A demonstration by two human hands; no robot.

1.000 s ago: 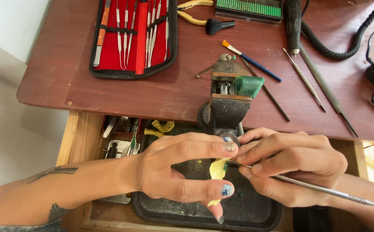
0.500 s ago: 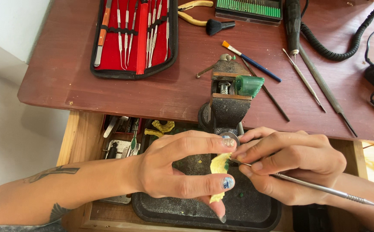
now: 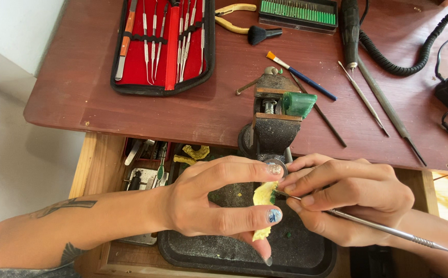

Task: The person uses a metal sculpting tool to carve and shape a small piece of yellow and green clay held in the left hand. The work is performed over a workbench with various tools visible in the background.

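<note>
Small yellow wax-like carved piece (image 3: 263, 198), long axis roughly vertical, pinched between left hand (image 3: 211, 206) fingers above black tray (image 3: 193, 252). Thin steel carving tool (image 3: 368, 226), gripped in right hand (image 3: 352, 198), tip touching its edge.

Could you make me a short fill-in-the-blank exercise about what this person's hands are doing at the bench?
1. The left hand pinches a small piece coloured ____.
2. The right hand holds a thin ____ tool against the piece.
3. The tool case on the table has a ____ lining.

Missing words: yellow; metal; red
</note>
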